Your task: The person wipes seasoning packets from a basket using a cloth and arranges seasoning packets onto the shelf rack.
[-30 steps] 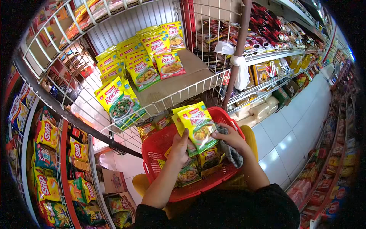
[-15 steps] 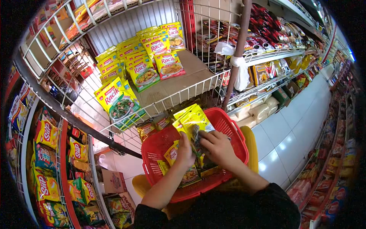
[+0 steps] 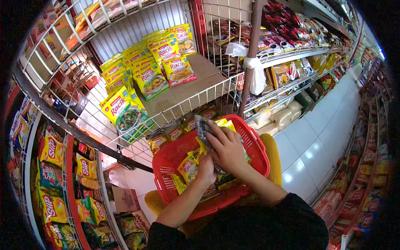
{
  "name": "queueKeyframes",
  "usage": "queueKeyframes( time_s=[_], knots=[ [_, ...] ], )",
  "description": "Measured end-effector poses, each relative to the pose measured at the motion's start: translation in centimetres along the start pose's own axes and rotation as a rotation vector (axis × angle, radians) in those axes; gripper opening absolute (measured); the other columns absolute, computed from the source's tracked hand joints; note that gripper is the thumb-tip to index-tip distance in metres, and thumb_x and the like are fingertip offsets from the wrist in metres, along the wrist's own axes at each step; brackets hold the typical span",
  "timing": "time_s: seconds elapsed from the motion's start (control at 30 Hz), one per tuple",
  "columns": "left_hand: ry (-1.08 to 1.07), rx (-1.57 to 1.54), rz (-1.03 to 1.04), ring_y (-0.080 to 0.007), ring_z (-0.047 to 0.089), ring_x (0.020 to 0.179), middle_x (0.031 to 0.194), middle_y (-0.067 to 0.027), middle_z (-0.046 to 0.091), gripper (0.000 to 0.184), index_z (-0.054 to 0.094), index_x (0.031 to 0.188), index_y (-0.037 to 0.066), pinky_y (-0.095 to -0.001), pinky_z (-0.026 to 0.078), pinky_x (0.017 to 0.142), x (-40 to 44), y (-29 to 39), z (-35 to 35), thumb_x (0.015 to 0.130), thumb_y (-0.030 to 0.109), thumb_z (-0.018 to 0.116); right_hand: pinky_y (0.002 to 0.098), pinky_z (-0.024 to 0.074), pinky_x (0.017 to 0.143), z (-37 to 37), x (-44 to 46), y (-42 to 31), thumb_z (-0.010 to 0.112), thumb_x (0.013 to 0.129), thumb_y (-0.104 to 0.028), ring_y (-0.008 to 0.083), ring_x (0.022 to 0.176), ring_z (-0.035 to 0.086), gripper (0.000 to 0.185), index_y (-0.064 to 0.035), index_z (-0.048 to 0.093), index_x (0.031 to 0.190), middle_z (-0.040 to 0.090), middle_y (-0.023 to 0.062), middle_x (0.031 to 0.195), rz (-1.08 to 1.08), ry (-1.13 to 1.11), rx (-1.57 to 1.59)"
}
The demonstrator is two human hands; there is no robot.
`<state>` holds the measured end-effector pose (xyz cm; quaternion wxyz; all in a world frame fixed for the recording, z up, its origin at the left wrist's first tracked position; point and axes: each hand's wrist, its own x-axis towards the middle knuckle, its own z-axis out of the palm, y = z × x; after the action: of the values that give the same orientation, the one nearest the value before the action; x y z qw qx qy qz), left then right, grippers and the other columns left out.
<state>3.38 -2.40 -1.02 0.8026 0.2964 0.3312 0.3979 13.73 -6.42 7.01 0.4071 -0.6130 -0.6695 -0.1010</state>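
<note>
My left hand [image 3: 206,170] is closed on yellow seasoning packets [image 3: 226,124] above the red plastic basket [image 3: 261,153]. My right hand [image 3: 228,150] presses a grey checked cloth [image 3: 202,126] against the packets' upper edge, and it covers much of them. Inside the basket, below my left hand, lie more Racik seasoning packets [image 3: 188,167]. The basket rests on a yellow support [image 3: 273,160], partly hidden by it.
Beyond the basket, a white wire rack [image 3: 196,102] holds rows of upright Racik packets [image 3: 151,81] on cardboard. Snack bags [image 3: 53,152] fill the left shelves. A shelf of packaged goods [image 3: 287,77] runs along the right, beside the tiled floor [image 3: 314,137].
My right hand has moved up and left with the cloth, which now reaches past the packets' top edge. The packets are more covered by my hands. The view has shifted slightly.
</note>
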Motion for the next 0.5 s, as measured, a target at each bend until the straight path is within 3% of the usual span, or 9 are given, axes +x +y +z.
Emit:
queueKeyframes(
  time_s=[0.03, 0.1, 0.17, 0.23, 0.27, 0.33, 0.37, 0.43, 0.5],
  knots=[
    [0.020, -0.018, 0.084, -0.0189, 0.059, 0.091, 0.103, -0.0049, 0.059, 0.035, 0.048, 0.116, 0.008, -0.0350, 0.049, 0.080, -0.1, -0.4, 0.0, 0.093, 0.033, 0.043, 0.0399, 0.0419, 0.084, 1.4, -0.7, 0.4, 0.066, 0.074, -0.019, 0.0337, 0.096, 0.051, 0.036, -0.0032, 0.054, 0.104, 0.052, 0.0162, 0.116, 0.037, 0.008, -0.102],
    [0.018, 0.003, 0.030, -0.0176, 0.058, 0.090, 0.104, -0.0042, 0.058, 0.033, 0.047, 0.116, 0.008, -0.0334, 0.048, 0.079, -0.3, 0.3, -0.2, 0.092, 0.030, 0.046, 0.0399, 0.0421, 0.083, 3.6, -1.3, 2.6, 0.064, 0.076, -0.020, 0.0345, 0.096, 0.051, 0.035, -0.0030, 0.054, 0.104, 0.052, 0.0167, 0.116, 0.053, 0.011, -0.195],
    [0.007, 0.062, -0.093, -0.0150, 0.058, 0.088, 0.106, -0.0029, 0.057, 0.031, 0.046, 0.116, 0.008, -0.0303, 0.046, 0.078, -1.1, 1.5, -0.2, 0.090, 0.025, 0.051, 0.0385, 0.0425, 0.082, 4.2, -2.2, 7.1, 0.061, 0.078, -0.025, 0.0343, 0.093, 0.052, 0.034, -0.0059, 0.056, 0.106, 0.052, 0.0162, 0.115, 0.317, 0.086, -0.149],
    [0.028, 0.042, -0.050, -0.0166, 0.058, 0.090, 0.106, -0.0037, 0.057, 0.032, 0.045, 0.117, 0.008, -0.0318, 0.047, 0.079, -2.5, 2.5, 0.6, 0.091, 0.025, 0.050, 0.0356, 0.0422, 0.083, 2.8, -3.0, 9.6, 0.060, 0.082, -0.026, 0.0291, 0.097, 0.053, 0.033, -0.0051, 0.056, 0.107, 0.053, 0.0153, 0.116, 0.531, 0.063, 0.171],
    [0.043, 0.018, -0.013, -0.0181, 0.058, 0.091, 0.107, -0.0046, 0.057, 0.032, 0.044, 0.118, 0.008, -0.0334, 0.047, 0.080, -3.1, 2.9, 1.1, 0.091, 0.026, 0.049, 0.0356, 0.0422, 0.083, 1.8, -3.2, 9.8, 0.060, 0.082, -0.026, 0.0291, 0.097, 0.053, 0.033, -0.0051, 0.056, 0.107, 0.053, 0.0153, 0.116, 0.526, 0.066, 0.173],
    [0.061, -0.012, 0.028, -0.0197, 0.058, 0.093, 0.107, -0.0054, 0.057, 0.033, 0.043, 0.119, 0.009, -0.0349, 0.048, 0.082, -3.1, 3.1, 1.3, 0.091, 0.026, 0.048, 0.0316, 0.0435, 0.080, -1.7, -3.1, 7.9, 0.062, 0.083, -0.024, 0.0195, 0.095, 0.055, 0.033, -0.0028, 0.056, 0.106, 0.056, 0.0118, 0.109, 0.989, 0.089, 1.004],
    [0.098, -0.005, 0.093, -0.0200, 0.058, 0.094, 0.107, -0.0057, 0.057, 0.032, 0.043, 0.118, 0.009, -0.0354, 0.048, 0.081, -2.9, 3.0, 1.1, 0.091, 0.026, 0.049, 0.0316, 0.0435, 0.080, -1.7, -4.2, 8.2, 0.062, 0.083, -0.024, 0.0195, 0.095, 0.055, 0.033, -0.0028, 0.056, 0.106, 0.056, 0.0118, 0.109, 0.988, 0.081, 1.004],
    [0.175, 0.008, 0.225, -0.0206, 0.058, 0.094, 0.107, -0.0063, 0.057, 0.031, 0.043, 0.117, 0.009, -0.0363, 0.049, 0.080, -2.5, 2.8, 0.7, 0.091, 0.026, 0.049, 0.0286, 0.0445, 0.077, -0.9, -7.2, 8.9, 0.066, 0.079, -0.021, 0.0146, 0.090, 0.055, 0.034, -0.0012, 0.056, 0.105, 0.058, 0.0086, 0.102, 0.772, -0.046, 0.868],
    [0.163, -0.021, 0.230, -0.0211, 0.058, 0.094, 0.106, -0.0066, 0.057, 0.031, 0.043, 0.117, 0.009, -0.0369, 0.049, 0.079, -1.9, 2.8, 0.5, 0.091, 0.025, 0.049, 0.0270, 0.0450, 0.076, -1.0, -7.2, 8.5, 0.069, 0.078, -0.020, 0.0121, 0.088, 0.055, 0.036, -0.0004, 0.056, 0.105, 0.059, 0.0070, 0.098, 0.659, -0.114, 0.804]
  ],
)
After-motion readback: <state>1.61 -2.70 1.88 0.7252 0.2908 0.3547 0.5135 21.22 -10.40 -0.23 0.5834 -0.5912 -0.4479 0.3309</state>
